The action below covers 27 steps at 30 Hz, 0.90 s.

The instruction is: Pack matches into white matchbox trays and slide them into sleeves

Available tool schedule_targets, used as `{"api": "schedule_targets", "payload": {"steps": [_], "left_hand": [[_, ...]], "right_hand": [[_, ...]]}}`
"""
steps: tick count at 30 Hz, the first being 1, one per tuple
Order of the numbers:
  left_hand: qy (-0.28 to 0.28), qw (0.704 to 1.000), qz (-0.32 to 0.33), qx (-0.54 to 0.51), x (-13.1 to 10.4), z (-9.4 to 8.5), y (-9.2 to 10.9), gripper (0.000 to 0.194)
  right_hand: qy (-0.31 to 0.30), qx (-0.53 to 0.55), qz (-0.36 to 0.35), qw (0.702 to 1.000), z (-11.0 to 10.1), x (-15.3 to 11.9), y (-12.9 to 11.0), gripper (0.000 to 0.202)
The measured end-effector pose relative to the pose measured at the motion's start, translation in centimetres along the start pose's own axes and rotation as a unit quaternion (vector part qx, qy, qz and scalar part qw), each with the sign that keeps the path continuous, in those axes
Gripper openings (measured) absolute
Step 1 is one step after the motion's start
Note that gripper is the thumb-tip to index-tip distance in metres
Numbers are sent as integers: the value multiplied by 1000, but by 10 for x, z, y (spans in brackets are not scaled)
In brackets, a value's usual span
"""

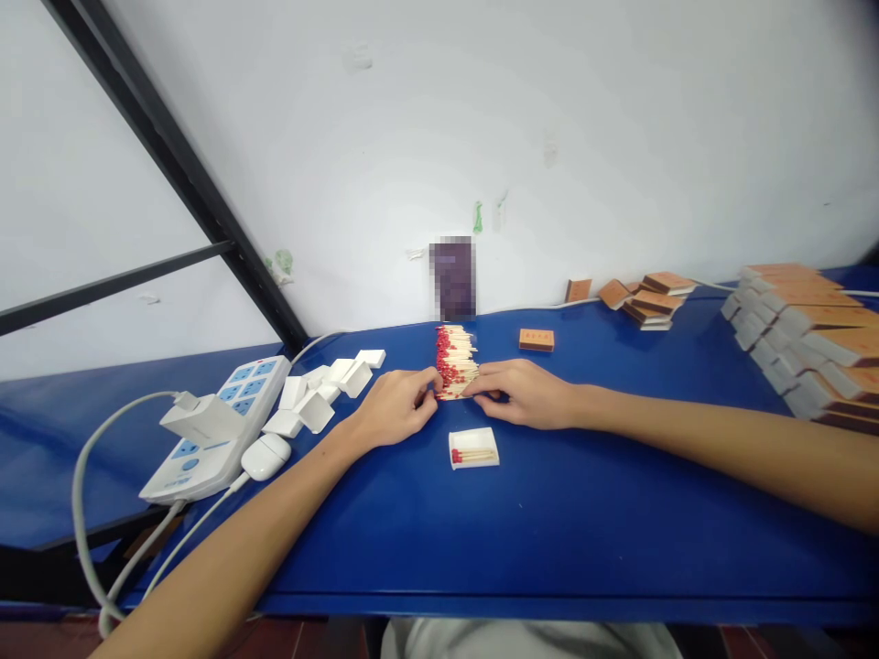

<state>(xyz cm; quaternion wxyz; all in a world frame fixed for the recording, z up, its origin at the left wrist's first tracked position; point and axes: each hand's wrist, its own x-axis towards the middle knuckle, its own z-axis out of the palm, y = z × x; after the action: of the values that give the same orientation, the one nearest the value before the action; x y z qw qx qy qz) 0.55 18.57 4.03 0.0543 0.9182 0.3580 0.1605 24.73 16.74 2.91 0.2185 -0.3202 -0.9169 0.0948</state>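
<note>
A thick pile of red-tipped matches (457, 357) lies on the blue table, heads to the left and pale sticks to the right. My left hand (399, 405) has its thumb and bent fingers closed at the match heads on the pile's near side. From the other side, my right hand (526, 394) pinches at the stick ends of the nearest matches. How many matches lie between the fingers is hidden. Nearer to me sits a white matchbox tray (486, 437) with a few matches in it. An orange matchbox sleeve (537, 340) rests beyond my right hand.
Several empty white trays (316, 412) lie left, beside a power strip (230, 458) with cables and a white earbud case (266, 457). Loose orange matchboxes (659, 302) stand by the wall. Stacked matchboxes (810, 320) fill the far right. A black metal frame (179, 174) rises at left.
</note>
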Motion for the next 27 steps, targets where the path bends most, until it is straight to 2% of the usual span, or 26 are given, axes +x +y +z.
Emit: {"api": "schedule_targets", "payload": {"steps": [6, 14, 18, 27], "left_hand": [[-1, 1000, 28, -12, 0, 0, 1, 20], [-20, 999, 25, -16, 0, -2, 3, 21], [-27, 999, 24, -23, 0, -4, 4, 20], [-22, 999, 20, -12, -1, -4, 4, 22]], "right_hand": [[19, 0, -10, 1000, 2, 0, 2, 30], [5, -5, -10, 1000, 1, 0, 1, 29], [20, -8, -4, 1000, 2, 0, 2, 25], [18, -7, 8, 1000, 2, 0, 1, 23]]}}
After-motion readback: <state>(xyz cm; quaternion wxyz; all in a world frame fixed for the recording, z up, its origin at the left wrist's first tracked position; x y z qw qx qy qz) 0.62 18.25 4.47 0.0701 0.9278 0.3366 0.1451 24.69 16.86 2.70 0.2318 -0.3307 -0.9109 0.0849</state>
